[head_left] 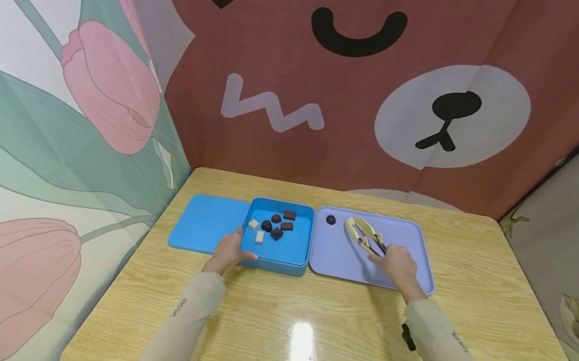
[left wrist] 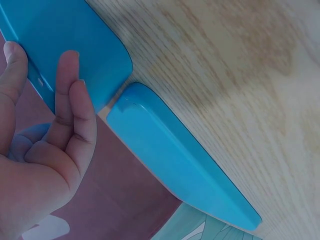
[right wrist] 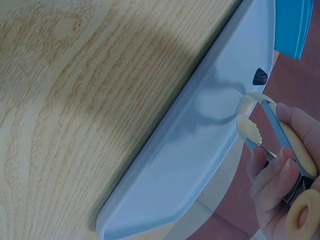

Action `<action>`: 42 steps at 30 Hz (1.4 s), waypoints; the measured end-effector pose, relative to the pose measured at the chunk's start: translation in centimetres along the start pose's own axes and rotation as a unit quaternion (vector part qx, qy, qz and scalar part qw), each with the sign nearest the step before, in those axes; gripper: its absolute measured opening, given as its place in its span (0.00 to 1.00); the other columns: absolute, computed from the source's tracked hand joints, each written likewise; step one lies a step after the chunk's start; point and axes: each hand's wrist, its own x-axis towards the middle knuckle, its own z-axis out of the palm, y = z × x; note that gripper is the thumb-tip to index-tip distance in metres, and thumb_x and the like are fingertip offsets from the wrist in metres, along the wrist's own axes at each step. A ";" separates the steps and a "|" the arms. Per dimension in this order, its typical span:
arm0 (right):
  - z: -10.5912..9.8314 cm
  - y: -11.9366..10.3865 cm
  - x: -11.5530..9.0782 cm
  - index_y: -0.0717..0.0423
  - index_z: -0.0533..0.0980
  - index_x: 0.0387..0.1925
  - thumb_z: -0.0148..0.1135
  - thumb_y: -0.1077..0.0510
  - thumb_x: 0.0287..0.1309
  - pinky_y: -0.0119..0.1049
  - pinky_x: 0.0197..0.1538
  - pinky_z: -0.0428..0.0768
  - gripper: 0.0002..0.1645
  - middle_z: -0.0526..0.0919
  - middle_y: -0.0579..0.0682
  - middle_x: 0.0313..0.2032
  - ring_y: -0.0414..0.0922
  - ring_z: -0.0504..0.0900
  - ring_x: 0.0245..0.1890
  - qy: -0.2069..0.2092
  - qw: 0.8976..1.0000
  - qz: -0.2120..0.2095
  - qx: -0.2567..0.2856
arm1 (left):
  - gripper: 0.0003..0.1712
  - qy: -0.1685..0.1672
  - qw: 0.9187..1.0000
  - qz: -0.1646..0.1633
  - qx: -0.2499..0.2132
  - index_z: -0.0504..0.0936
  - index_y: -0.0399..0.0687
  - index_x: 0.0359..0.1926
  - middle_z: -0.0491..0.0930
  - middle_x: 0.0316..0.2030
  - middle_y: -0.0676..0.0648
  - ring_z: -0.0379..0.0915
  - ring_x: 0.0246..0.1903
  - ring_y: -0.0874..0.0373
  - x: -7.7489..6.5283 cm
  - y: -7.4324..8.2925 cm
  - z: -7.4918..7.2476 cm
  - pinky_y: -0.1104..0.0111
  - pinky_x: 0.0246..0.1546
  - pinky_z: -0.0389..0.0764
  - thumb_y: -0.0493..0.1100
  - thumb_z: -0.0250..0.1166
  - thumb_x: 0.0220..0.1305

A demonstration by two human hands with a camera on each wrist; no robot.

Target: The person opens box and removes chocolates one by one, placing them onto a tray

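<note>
In the head view my left hand [head_left: 229,252] holds the near left corner of a blue box [head_left: 289,267], thumb along the front and fingers against the left side. White and dark brown chocolates [head_left: 276,234] lie inside the box. My right hand [head_left: 400,266] grips a pair of cream-tipped tongs [head_left: 358,233] above a lavender tray [head_left: 324,255]. The tongs' arms are spread apart. Near their tips, one dark chocolate [head_left: 330,219] sits on the tray. A small cream block [right wrist: 244,106] shows between the tips; I cannot tell whether they pinch it.
A flat blue lid [head_left: 205,224] lies left of the box, right beside it. All of these stand on a wood-grain table [head_left: 263,331]. Printed cloth [head_left: 271,155] with a bear face hangs along the table's far edge, and a flowered cloth [head_left: 108,91] on the left.
</note>
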 end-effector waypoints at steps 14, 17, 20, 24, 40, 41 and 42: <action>-0.3 -0.5 -0.4 0.57 0.68 0.17 0.61 0.40 0.48 0.36 0.15 0.62 0.26 0.69 0.51 0.16 0.45 0.66 0.16 0.007 1.000 -0.009 0.021 | 0.53 0.004 1.000 -0.005 0.003 0.51 0.26 0.64 0.76 0.37 0.34 0.75 0.29 0.53 0.0 -0.1 0.1 0.56 0.49 0.70 0.50 0.70 0.46; -0.5 -0.8 -0.4 0.58 0.69 0.19 0.61 0.38 0.48 0.36 0.15 0.62 0.27 0.69 0.51 0.16 0.45 0.66 0.16 0.010 0.999 -0.015 0.027 | 0.54 0.001 1.000 -0.004 0.003 0.51 0.26 0.64 0.76 0.29 0.37 0.76 0.26 0.53 0.1 -0.2 0.0 0.57 0.48 0.71 0.50 0.70 0.45; -0.7 -1.2 -0.5 0.58 0.71 0.21 0.60 0.37 0.47 0.35 0.14 0.62 0.27 0.69 0.50 0.15 0.45 0.66 0.15 0.010 0.999 -0.019 0.032 | 0.56 -0.002 1.000 -0.004 -0.001 0.49 0.26 0.64 0.76 0.26 0.39 0.75 0.19 0.55 0.2 -0.2 0.1 0.58 0.47 0.72 0.51 0.70 0.44; -1.1 -1.9 -0.7 0.57 0.72 0.22 0.60 0.35 0.47 0.35 0.14 0.62 0.28 0.70 0.50 0.15 0.45 0.66 0.15 0.010 0.999 -0.031 0.037 | 0.56 -0.001 1.000 -0.002 0.000 0.50 0.26 0.64 0.76 0.30 0.38 0.72 0.16 0.60 0.3 -0.3 0.0 0.58 0.47 0.72 0.51 0.70 0.44; -1.4 -4.8 -1.8 0.57 0.76 0.26 0.62 0.38 0.46 0.36 0.15 0.65 0.25 0.74 0.48 0.18 0.45 0.69 0.18 0.034 0.991 -0.117 0.056 | 0.57 -0.001 1.000 -0.002 -0.004 0.50 0.27 0.64 0.76 0.36 0.34 0.73 0.18 0.59 0.4 -0.4 0.1 0.57 0.48 0.71 0.52 0.71 0.43; -1.3 -5.0 -1.9 0.56 0.76 0.25 0.62 0.38 0.47 0.36 0.15 0.65 0.24 0.73 0.48 0.18 0.45 0.69 0.17 0.036 0.990 -0.121 0.056 | 0.57 -0.002 1.000 -0.003 -0.004 0.50 0.27 0.64 0.76 0.37 0.34 0.73 0.18 0.59 0.4 -0.4 0.2 0.57 0.48 0.71 0.52 0.71 0.43; -1.3 -5.2 -2.0 0.56 0.75 0.24 0.62 0.39 0.46 0.36 0.15 0.65 0.23 0.73 0.47 0.17 0.45 0.68 0.17 0.037 0.990 -0.125 0.057 | 0.57 -0.002 1.000 -0.003 -0.004 0.49 0.27 0.65 0.76 0.38 0.33 0.73 0.18 0.59 0.4 -0.5 0.2 0.57 0.48 0.71 0.52 0.71 0.43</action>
